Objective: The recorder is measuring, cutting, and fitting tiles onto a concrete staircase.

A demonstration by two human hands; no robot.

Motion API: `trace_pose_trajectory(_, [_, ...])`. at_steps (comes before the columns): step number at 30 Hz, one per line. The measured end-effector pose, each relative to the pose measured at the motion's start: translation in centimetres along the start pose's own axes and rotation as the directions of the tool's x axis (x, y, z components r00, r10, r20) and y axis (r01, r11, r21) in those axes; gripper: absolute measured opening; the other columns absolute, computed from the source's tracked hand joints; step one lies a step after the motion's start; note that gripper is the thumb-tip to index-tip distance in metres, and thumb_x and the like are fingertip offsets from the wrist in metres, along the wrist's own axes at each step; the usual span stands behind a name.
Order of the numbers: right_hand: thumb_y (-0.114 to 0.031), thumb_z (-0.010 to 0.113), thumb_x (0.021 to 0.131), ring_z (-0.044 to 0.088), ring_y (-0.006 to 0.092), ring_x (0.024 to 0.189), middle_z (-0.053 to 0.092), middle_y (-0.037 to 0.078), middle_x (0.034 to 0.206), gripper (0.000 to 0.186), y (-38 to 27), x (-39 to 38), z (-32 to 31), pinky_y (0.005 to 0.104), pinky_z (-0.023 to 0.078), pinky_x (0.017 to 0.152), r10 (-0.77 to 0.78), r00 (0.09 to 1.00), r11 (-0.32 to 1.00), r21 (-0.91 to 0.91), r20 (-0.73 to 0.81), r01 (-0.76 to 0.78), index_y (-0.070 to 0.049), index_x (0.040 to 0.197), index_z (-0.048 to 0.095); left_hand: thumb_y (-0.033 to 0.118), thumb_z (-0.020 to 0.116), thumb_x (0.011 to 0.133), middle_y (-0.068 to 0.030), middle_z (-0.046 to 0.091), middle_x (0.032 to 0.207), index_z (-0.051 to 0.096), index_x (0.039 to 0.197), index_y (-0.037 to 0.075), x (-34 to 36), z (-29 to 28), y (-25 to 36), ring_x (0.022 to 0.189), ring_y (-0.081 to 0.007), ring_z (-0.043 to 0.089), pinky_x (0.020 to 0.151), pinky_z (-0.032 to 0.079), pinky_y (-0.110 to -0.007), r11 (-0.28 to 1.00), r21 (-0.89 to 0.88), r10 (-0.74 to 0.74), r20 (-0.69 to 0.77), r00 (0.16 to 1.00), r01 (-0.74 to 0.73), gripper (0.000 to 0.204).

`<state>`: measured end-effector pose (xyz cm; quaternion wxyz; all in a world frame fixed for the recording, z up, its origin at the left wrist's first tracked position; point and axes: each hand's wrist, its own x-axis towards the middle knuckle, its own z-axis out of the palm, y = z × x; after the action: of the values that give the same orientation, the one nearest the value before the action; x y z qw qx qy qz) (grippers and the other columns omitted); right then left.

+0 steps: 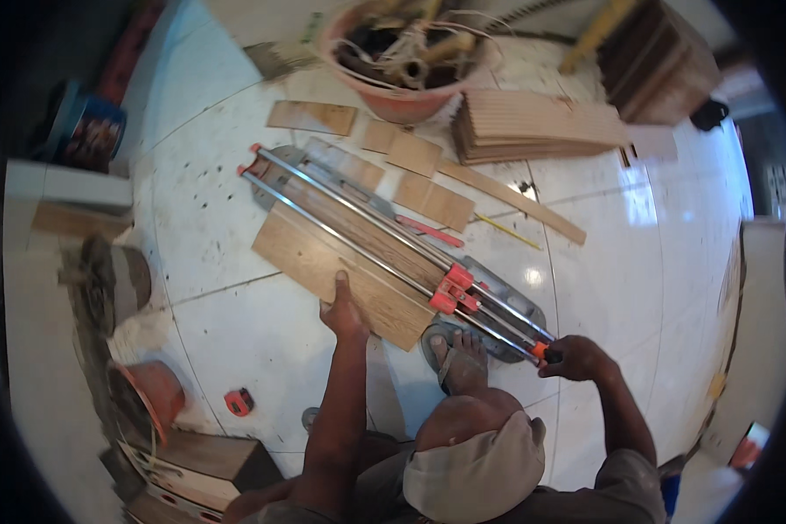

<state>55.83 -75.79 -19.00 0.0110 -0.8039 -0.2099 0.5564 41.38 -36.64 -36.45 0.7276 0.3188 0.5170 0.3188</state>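
A manual tile cutter (384,234) lies slantwise on the floor, with two steel rails and a red carriage (456,290) near its right end. A wood-look tile (323,271) sits in it under the rails and sticks out on the near side. My left hand (347,314) holds the tile's near edge, thumb on top; the other fingers are mostly hidden. My right hand (572,357) is closed around the cutter's handle (543,352), whose orange part shows beside the fingers. My sandalled foot (463,362) is beside the cutter's near right side.
Cut tile pieces (435,201), a red marker-like stick (428,230) and a yellow strip (508,231) lie beyond the cutter. Farther back are a tile stack (533,127) and a cluttered tub (402,103). A red tape measure (238,402) and an orange bucket (153,393) are at left.
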Motion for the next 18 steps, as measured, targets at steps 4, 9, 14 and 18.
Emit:
trace_pose_trajectory(4, [-0.055,0.082,0.078,0.072,0.0327,0.087,0.074,0.014,0.087,0.047,3.5,0.8,0.8,0.0432,0.056,0.077,0.165,0.97,0.954,-0.276,0.178,-0.112,-0.011,0.093,0.077,0.016,0.075,0.096,-0.0131,0.064,0.131,0.05,0.141,-0.002,-0.3,0.6,-0.8,0.115,-0.025,0.065,0.101,0.055,-0.04,0.999,-0.012,-0.036,0.067,0.997,0.037,0.054])
trace_pose_trajectory(9, [-0.056,0.069,0.088,0.071,0.0354,0.081,0.073,0.017,0.087,0.047,0.0,4.5,-3.8,0.0462,0.055,0.074,0.002,0.991,0.969,-0.244,0.135,0.031,-0.01,0.091,0.077,0.016,0.074,0.097,-0.0129,0.063,0.132,0.049,0.142,-0.002,-0.7,0.6,0.1,0.117,-0.0249,0.064,0.101,0.054,-0.041,0.998,0.036,-0.048,0.076,0.996,0.046,0.055])
trace_pose_trajectory(14, [-0.033,0.066,0.093,0.069,0.0391,0.089,0.07,0.017,0.094,0.026,-10.2,11.7,-8.2,0.0497,0.053,0.079,-0.386,0.765,0.871,0.071,-0.515,0.487,-0.008,0.094,0.069,0.016,0.073,0.098,-0.0119,0.061,0.134,0.046,0.144,-0.001,0.3,-0.8,-0.1,0.118,-0.0242,0.062,0.104,0.052,-0.039,0.996,0.077,-0.045,0.042,0.998,0.042,0.056])
trace_pose_trajectory(18, [-0.03,0.065,0.093,0.069,0.0393,0.094,0.07,0.018,0.1,0.025,-14.8,18.4,-8.3,0.0498,0.054,0.081,-0.483,0.695,0.834,-0.038,-0.532,0.551,-0.006,0.096,0.069,0.024,0.071,0.099,-0.0127,0.059,0.138,0.043,0.147,-0.002,0.3,-0.6,-1.0,0.123,-0.0253,0.06,0.107,0.049,-0.04,0.995,0.102,0.01,0.096,0.995,-0.02,0.061])
